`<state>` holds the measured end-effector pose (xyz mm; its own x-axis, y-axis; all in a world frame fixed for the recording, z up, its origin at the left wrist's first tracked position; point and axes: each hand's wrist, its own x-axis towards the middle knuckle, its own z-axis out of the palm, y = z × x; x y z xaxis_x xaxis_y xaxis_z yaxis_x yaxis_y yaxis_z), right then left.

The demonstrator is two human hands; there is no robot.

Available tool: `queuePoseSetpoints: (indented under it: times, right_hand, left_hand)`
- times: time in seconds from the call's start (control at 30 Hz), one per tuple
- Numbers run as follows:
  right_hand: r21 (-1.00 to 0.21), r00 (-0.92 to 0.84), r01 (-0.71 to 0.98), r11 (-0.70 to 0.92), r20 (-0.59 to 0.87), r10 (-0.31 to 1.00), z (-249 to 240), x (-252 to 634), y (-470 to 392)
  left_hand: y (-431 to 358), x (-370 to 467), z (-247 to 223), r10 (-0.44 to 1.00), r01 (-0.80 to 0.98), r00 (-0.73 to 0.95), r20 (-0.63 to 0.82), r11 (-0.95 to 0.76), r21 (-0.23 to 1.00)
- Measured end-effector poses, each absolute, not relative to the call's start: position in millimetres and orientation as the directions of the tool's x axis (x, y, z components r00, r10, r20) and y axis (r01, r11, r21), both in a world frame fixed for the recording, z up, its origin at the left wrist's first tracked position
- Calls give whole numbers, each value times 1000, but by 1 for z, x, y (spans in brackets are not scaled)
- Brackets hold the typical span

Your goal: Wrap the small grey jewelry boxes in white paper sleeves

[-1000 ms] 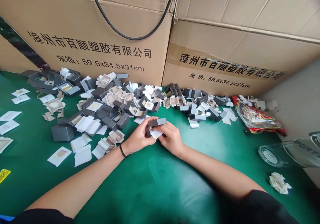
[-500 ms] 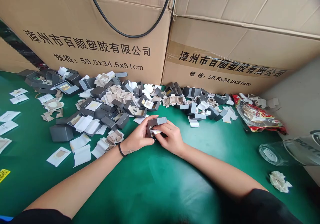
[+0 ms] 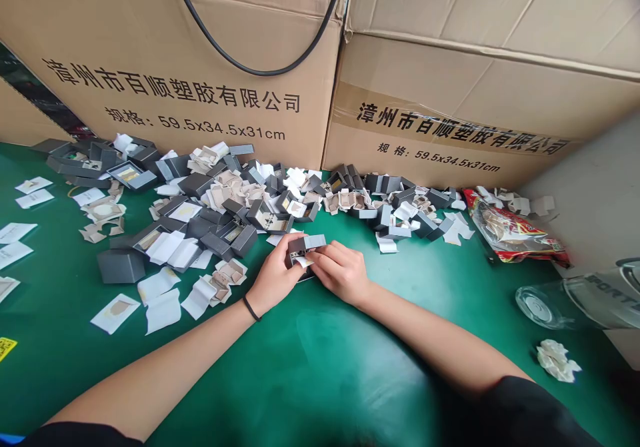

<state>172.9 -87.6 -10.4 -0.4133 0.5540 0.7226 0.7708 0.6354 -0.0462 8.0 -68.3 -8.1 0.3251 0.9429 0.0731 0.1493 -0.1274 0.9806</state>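
Note:
Over the green tabletop, my left hand [image 3: 276, 272] is wrapped round a small dark grey box [image 3: 311, 240], whose lid side faces up and whose opening faces me. Inside it a pale, patterned part shows, too small to make out. At the opening, my right hand [image 3: 346, 275] has thumb and fingers closed on a white piece of paper-like lining [image 3: 303, 261]. How far this lining reaches into the box is hidden by my fingers. Just left of my left hand lies a torn beige-and-white insert [image 3: 231, 274].
A heap of grey boxes [image 3: 121, 265] and torn linings spreads along two cardboard cartons [image 3: 240, 40]. White cards [image 3: 115, 314] lie at left. At right are a red snack bag [image 3: 515, 237], a clear bottle [image 3: 595, 300] and crumpled paper [image 3: 557, 360]. A black cable [image 3: 265, 72] hangs above.
The box in my left hand has shifted slightly left and tipped. My right-hand fingers have drawn more together at its opening, and the white lining there has moved a little left.

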Motion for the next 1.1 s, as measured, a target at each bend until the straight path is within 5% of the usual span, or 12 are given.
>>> queuePoseSetpoints:
  times: [0.17,0.43,0.87,1.1]
  right_hand:
    - [30,-446,788,615,716,537,-9,172,-88]
    - [-90,-430,761,642,671,604,-9,170,-89]
    - [9,-437,754,657,754,491,-9,173,-87]
    - [32,-582,615,788,693,426,-6,172,-89]
  left_hand:
    - [-68,9,-9,946,215,314,78,-151,965]
    - [-68,9,-8,958,238,282,60,-130,962]
    - [-68,7,-5,943,240,332,35,-120,963]
    - [-65,9,-2,956,117,287,-60,27,993]
